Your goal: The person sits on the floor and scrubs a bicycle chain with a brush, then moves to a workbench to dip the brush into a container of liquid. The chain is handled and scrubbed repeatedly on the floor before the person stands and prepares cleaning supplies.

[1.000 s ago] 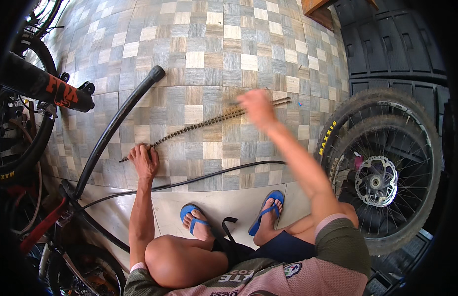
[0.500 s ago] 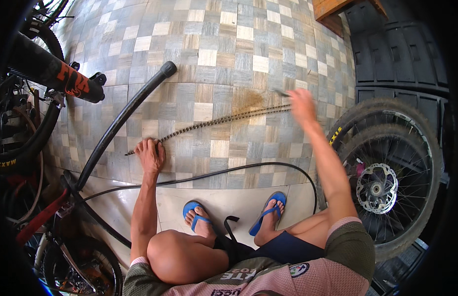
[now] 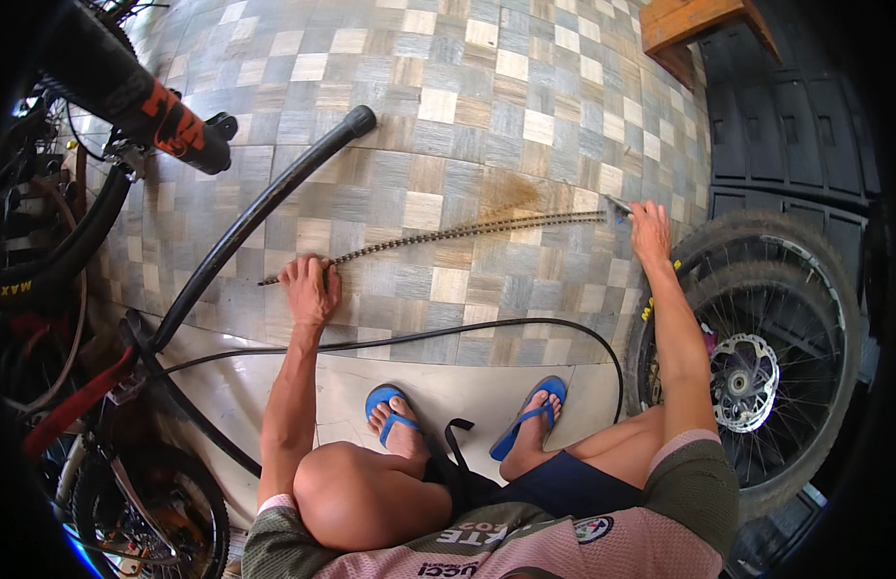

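A bicycle chain [image 3: 448,233] lies doubled across the tiled floor, its two strands close together. My left hand [image 3: 310,289] is closed on it near its left end, pressing it against the floor; a short tail pokes out beyond the fingers. Just past the chain's right end is my right hand [image 3: 651,234], its fingers closed round a slim grey tool [image 3: 617,204]. The tool's tip points up and left, and its kind is too small to make out. A brown powdery patch [image 3: 511,193] marks the tiles behind the chain.
To the left stands a black curved tube [image 3: 265,212], with a black hose [image 3: 467,328] crossing before my feet. Bicycle parts and a black fork tube [image 3: 168,121] crowd the left edge. Bicycle wheels [image 3: 742,376] lean at the right. A wooden bench [image 3: 694,29] stands at far right.
My right hand has moved right, off the chain's right end, which now shows. My left hand stays on the chain. The whole view has shifted slightly.
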Tool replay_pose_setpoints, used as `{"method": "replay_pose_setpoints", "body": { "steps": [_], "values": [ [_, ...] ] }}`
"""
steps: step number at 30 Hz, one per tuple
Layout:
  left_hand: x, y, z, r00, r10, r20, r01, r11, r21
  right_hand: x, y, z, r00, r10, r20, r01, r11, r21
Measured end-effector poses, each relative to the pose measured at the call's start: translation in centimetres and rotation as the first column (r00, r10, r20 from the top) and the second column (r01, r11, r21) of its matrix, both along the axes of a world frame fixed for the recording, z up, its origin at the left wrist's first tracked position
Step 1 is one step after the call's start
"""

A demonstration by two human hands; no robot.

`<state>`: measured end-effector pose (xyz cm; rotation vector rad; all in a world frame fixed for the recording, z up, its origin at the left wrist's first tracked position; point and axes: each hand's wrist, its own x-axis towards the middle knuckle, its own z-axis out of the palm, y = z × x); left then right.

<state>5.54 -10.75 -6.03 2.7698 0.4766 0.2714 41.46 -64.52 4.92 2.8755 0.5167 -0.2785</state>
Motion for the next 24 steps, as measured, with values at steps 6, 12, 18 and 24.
{"method": "replay_pose_setpoints", "body": {
  "steps": [6, 12, 18, 24],
  "values": [
    [0.0, 0.0, 0.1, 1.000, 0.013, 0.021, -0.013, 1.000, 0.017, -11.6, 24.2, -5.5, 0.860, 0.481, -0.167, -0.241, 0.673, 0.699],
    [-0.2, 0.1, 0.0, 1.000, 0.022, 0.010, -0.022, 0.999, -0.034, -18.9, 30.9, -7.1, 0.850, 0.361, -0.384, -0.060, 0.791, 0.609],
    [0.0, 0.1, 0.5, 1.000, 0.006, 0.006, -0.006, 1.000, -0.031, -5.0, 8.1, -0.9, 0.975, 0.180, 0.127, -0.209, 0.938, 0.277],
    [0.0, -0.2, 0.2, 1.000, 0.008, 0.029, -0.007, 0.999, -0.037, -10.4, 22.4, -2.6, 0.928, 0.355, -0.115, -0.178, 0.691, 0.701]
  ]
}}
